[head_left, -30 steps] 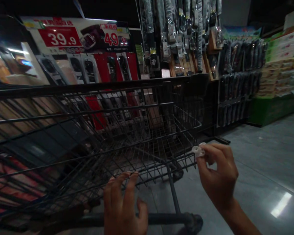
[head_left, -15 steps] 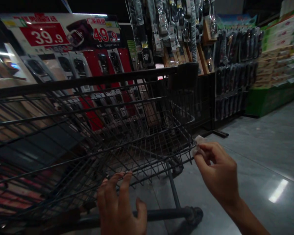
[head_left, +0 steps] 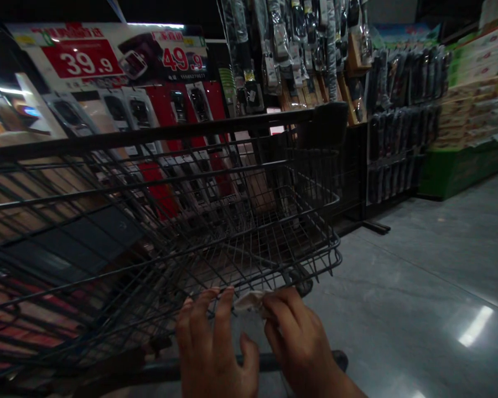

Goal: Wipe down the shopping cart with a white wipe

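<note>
Left hand: left hand [head_left: 218,348] loosely open, thumb apart from the fingers, fingertips at the basket's lower wires; how firmly they press, I cannot tell.
Right hand: right hand [head_left: 301,337] pinching the white cloth [head_left: 249,301] between thumb and fingers, just beside the left thumb.
Gap between hands: narrow, bridged by the cloth.
Cloth: at the near lower edge of the shopping cart [head_left: 257,239]; its loose end points left toward the left index finger, its longer side lying roughly across the view.
Lower tube: cart's thick frame tube [head_left: 166,369] crosses below and behind both hands.
Cart edges: near wires slant up to a looped corner at right; long axis runs left to right.
Caster: dark caster [head_left: 304,283] under the basket, just beyond the right hand.
Room to move: grey floor [head_left: 406,276] spreads right of the cart and right hand.
Beyond the mesh: dark panel [head_left: 74,243] and reddish goods [head_left: 16,315] at left.
Far rail: black top rail [head_left: 149,135] ending in a dark block [head_left: 321,127].
Behind: price sign [head_left: 87,58] reading 39.9 and 49.9, bagged hanging goods [head_left: 274,44], then at right a rack [head_left: 392,116] and a green-based display [head_left: 448,171].
</note>
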Tool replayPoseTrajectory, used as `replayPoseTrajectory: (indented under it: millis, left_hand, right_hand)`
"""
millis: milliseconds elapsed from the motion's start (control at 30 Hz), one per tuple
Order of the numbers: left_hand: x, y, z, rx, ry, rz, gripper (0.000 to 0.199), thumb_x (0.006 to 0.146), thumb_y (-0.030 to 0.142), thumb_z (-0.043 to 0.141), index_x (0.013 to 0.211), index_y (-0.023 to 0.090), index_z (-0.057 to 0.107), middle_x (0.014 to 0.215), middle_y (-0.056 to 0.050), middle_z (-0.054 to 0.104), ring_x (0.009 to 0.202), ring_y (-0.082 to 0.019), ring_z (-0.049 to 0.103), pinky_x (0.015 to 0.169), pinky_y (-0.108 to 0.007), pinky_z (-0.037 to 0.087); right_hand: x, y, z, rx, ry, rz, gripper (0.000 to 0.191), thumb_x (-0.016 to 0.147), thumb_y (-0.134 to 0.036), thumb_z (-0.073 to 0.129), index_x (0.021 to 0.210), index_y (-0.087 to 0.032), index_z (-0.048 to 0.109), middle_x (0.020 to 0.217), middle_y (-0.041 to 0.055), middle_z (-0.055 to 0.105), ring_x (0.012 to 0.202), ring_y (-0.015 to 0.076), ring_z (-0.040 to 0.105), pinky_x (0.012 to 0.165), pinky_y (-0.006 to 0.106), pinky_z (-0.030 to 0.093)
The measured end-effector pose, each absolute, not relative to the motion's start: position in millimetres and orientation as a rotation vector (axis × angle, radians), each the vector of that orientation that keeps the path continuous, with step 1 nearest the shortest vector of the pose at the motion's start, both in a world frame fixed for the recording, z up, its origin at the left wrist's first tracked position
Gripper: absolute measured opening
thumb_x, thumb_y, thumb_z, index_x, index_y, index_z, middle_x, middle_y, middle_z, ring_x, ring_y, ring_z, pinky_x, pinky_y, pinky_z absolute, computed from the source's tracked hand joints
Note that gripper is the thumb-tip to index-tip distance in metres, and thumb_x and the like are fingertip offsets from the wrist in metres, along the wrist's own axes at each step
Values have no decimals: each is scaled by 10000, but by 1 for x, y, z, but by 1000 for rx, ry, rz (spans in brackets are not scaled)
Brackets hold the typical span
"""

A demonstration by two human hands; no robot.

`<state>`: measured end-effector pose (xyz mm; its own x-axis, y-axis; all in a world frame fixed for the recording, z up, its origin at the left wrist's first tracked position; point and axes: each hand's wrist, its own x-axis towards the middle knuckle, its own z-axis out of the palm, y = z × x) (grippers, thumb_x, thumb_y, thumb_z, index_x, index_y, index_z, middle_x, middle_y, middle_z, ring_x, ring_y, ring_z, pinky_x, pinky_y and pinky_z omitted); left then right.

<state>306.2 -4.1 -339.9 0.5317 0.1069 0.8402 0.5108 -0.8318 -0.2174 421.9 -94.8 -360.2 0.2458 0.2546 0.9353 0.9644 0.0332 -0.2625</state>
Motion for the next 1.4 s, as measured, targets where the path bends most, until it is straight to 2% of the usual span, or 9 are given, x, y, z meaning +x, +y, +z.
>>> replayPoseTrajectory:
  millis: [167, 267, 367, 533, 667, 933, 1100, 1233, 1400]
  left_hand:
    - [305, -7, -350, -2315, -576, -1256, 732, 777, 130, 555, 1450, 204, 280, 1293, -175, 462, 1227, -319, 450, 1080, -620, 275]
    - [302, -8, -364, -2378, -583, -1276, 806, 787, 109, 553, 1491, 271, 197, 1405, -166, 392, 1358, -332, 339, 1114, -612, 236]
    - [299, -4, -385, -2412, -593, -1271, 841, 781, 89, 559, 1492, 324, 176, 1477, -151, 321, 1423, -342, 237, 1108, -604, 260]
    - [295, 2, -404, -2428, -650, -1232, 843, 792, 64, 533, 1503, 282, 138, 1349, -162, 478, 1373, -339, 336, 1087, -595, 299]
    - [296, -1, -404, -2402, -685, -1250, 838, 790, 77, 551, 1502, 266, 152, 1307, -151, 521, 1284, -339, 434, 1075, -584, 317]
    - [310, -13, -407, -2417, -758, -1354, 794, 815, 126, 542, 1503, 214, 157, 1429, -178, 413, 1372, -361, 325, 1061, -563, 356]
    - [314, -18, -405, -2406, -797, -1358, 814, 826, 171, 566, 1507, 234, 125, 1442, -185, 388, 1377, -371, 312, 1056, -576, 355]
    - [315, -19, -405, -2401, -810, -1344, 831, 814, 164, 576, 1508, 221, 121, 1447, -191, 378, 1379, -380, 304, 1064, -588, 340]
    - [316, -18, -410, -2390, -792, -1349, 815, 819, 153, 552, 1507, 194, 118, 1507, -197, 290, 1411, -381, 242, 1088, -598, 302]
  right_hand:
    - [425, -96, -363, -1410, -1302, -872, 236, 879, -77, 411, 991, -136, 610, 824, 70, 660, 692, 137, 644, 576, 230, 550]
    - [438, -104, -366, -1458, -1212, -888, 204, 879, -86, 449, 974, -155, 616, 834, 59, 647, 705, 129, 638, 595, 222, 550]
    - [453, -114, -367, -1498, -1097, -947, 196, 854, -57, 485, 938, -178, 615, 828, 34, 612, 703, 114, 618, 602, 211, 535]
    - [473, -131, -361, -1530, -966, -1092, 186, 826, -66, 556, 972, -177, 590, 854, 21, 562, 726, 112, 577, 614, 229, 514]
    - [484, -140, -353, -1536, -837, -1150, 209, 828, -95, 597, 1014, -187, 571, 896, 32, 568, 810, 145, 574, 671, 279, 504]
    - [471, -132, -354, -1516, -899, -1055, 198, 851, -61, 537, 988, -193, 591, 904, 22, 515, 772, 116, 533, 644, 245, 491]
    - [459, -122, -361, -1488, -924, -1003, 222, 844, -36, 513, 1001, -175, 584, 917, 38, 505, 804, 129, 529, 637, 238, 511]
    - [450, -115, -365, -1448, -962, -953, 253, 859, -55, 495, 1045, -190, 603, 942, 46, 526, 850, 145, 566, 663, 254, 540]
    - [424, -93, -380, -1398, -1129, -767, 290, 907, -97, 435, 1115, -200, 609, 969, 51, 595, 859, 129, 614, 702, 223, 556]
